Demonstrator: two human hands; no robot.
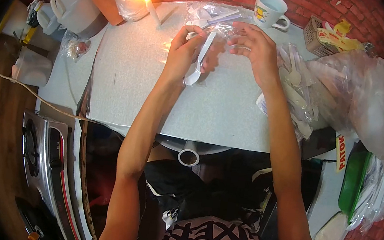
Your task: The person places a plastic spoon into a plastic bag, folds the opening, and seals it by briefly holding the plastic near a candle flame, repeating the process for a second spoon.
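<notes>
My left hand (184, 50) is closed on a white plastic spoon (204, 52), its bowl pointing down toward me and clear film showing around it. To the right, my right hand (256, 49) is raised with its fingers curved and apart, close to the spoon's handle end. Just beyond both hands lies a clear plastic bag (199, 13) with more white plastic cutlery. A lit candle (153, 12) stands on the table to the left of that bag.
At the back right are a mug (270, 10) and a small basket (314, 37). Bags of plastic spoons (294, 77) lie beside my right forearm. Jugs (79, 7) stand at the left, above a gas stove (46, 151). A pan handle (188, 156) juts out below the table edge.
</notes>
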